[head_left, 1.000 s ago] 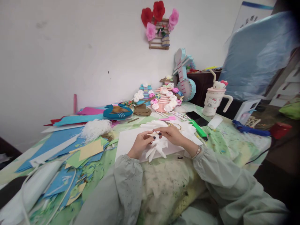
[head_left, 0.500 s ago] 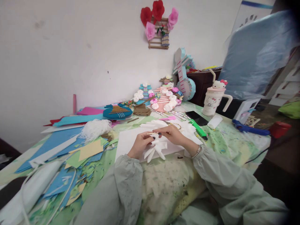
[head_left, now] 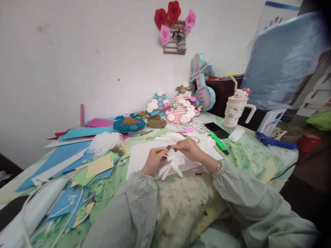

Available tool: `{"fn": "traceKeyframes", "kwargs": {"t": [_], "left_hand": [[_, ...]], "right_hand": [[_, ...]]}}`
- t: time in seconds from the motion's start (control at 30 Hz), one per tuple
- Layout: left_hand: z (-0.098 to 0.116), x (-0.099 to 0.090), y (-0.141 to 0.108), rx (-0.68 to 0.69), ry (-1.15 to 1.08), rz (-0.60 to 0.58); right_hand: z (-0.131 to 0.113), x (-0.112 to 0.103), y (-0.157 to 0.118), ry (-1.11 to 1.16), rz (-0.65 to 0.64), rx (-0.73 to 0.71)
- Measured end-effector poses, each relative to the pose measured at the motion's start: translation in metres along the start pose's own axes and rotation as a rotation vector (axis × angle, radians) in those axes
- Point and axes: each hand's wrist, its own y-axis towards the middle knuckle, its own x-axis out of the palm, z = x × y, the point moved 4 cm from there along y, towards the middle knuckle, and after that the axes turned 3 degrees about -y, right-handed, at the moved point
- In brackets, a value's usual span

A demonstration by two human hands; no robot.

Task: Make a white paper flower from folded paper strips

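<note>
My left hand (head_left: 154, 159) and my right hand (head_left: 190, 150) meet at the fingertips above a white sheet (head_left: 138, 155). Both are closed in a pinch, and what lies between the fingers is too small and covered to name. Just under the fingertips, white petal-like paper strips (head_left: 172, 166) spread out over the sheet's front edge. Behind my right hand lie more white strips (head_left: 167, 137) and the gold-coloured handles of scissors (head_left: 193, 138).
Blue sheets (head_left: 57, 158), paper scraps and a ball of white string (head_left: 105, 142) cover the left side. A phone (head_left: 216, 130), a green cutter (head_left: 218, 141), a white cup (head_left: 234, 112) and a blue glue gun (head_left: 276, 142) are at the right.
The fingertips of both hands have drawn together. The thin pale stick seen between them before is now hidden, and my left fingers are more extended toward my right hand.
</note>
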Motion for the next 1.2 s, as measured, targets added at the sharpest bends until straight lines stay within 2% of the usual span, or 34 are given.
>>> {"fn": "traceKeyframes", "kwargs": {"t": [0.23, 0.5, 0.7, 1.2], "left_hand": [[0.0003, -0.0015, 0.0022, 0.067, 0.056, -0.018], [0.0023, 0.0011, -0.0015, 0.040, -0.062, -0.010], [0.0003, 0.0001, 0.0004, 0.064, -0.015, 0.036], [-0.0049, -0.0015, 0.0033, 0.048, 0.052, 0.114]], "right_hand": [[0.0008, 0.0013, -0.0001, -0.011, 0.042, 0.053], [-0.0048, -0.0024, 0.0001, 0.014, 0.051, -0.044], [-0.0068, -0.0028, -0.0004, -0.034, 0.051, -0.082], [-0.0014, 0.0013, -0.0007, -0.042, 0.126, 0.062]]}}
